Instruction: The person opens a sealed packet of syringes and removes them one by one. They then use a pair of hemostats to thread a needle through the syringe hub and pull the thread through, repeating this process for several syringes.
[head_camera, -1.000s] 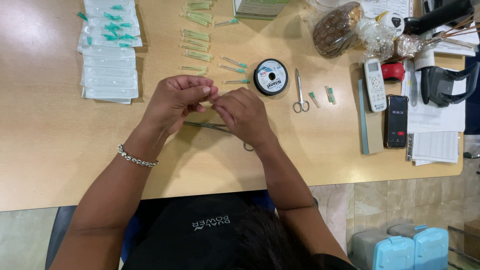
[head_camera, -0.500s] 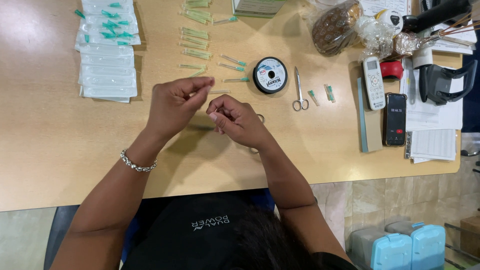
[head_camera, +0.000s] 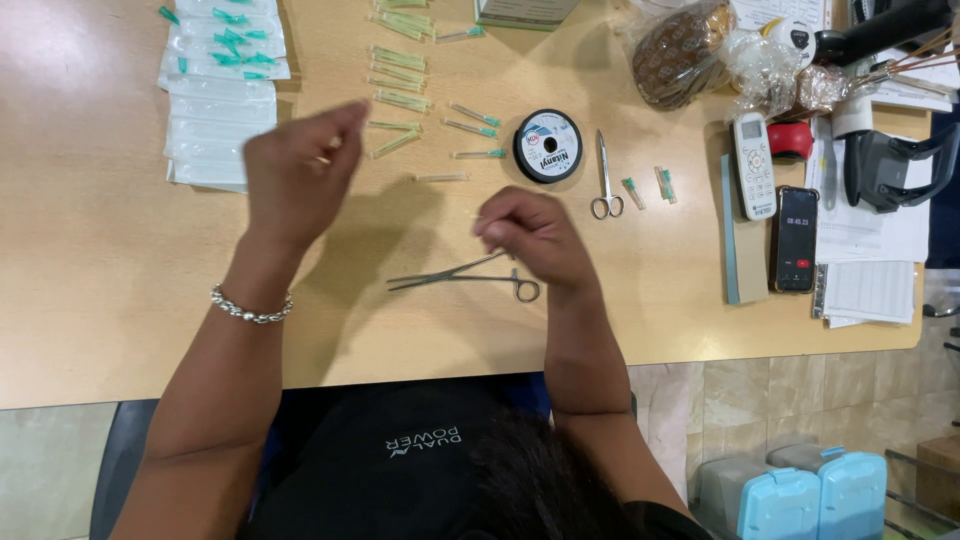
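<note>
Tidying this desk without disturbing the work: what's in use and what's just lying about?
In use: left hand, right hand, clamp, thread spool, capped needles.

Lying about: small scissors, remote, phone, snack bag.

The left hand (head_camera: 295, 170) is motion-blurred, its pinch unreadable. The right hand (head_camera: 530, 235) hides one forceps (head_camera: 455, 277) ring. The top edge crops the packet stack (head_camera: 215, 90).
</note>
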